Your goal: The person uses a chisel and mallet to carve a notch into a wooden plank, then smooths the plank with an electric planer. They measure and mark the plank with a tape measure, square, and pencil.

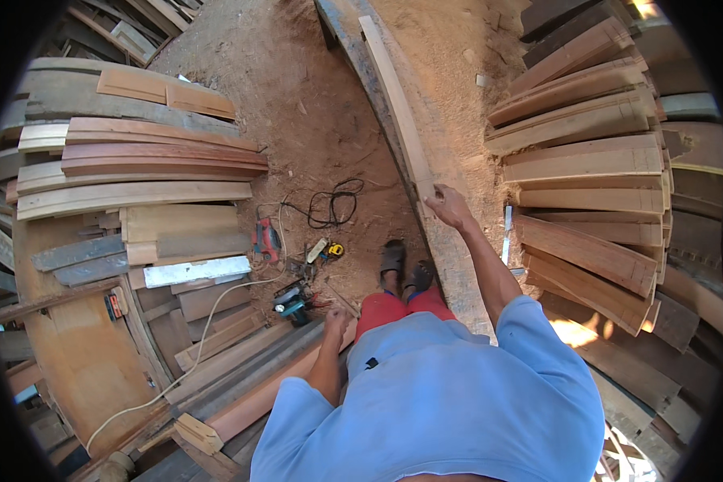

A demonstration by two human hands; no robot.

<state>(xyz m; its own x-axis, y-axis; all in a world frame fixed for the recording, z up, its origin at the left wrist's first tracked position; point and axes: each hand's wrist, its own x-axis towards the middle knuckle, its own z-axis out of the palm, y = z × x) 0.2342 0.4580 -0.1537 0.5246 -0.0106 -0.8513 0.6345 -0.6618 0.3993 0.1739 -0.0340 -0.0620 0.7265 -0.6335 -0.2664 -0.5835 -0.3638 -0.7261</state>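
Observation:
A long, pale wooden strip lies lengthwise on a worn plank bench that runs away from me. At the strip's near end, my right hand is closed on it, arm stretched forward. My left hand hangs low beside my left thigh with its fingers curled; what they hold, if anything, is hidden. Close to that hand is a thin wooden stick, and I cannot tell whether they touch. A teal and black power tool rests just left of my left hand.
A red power tool, a yellow tape measure and a coiled black cable lie on the dusty ground. A pale cord trails left. Stacked boards flank the left side, more boards the right.

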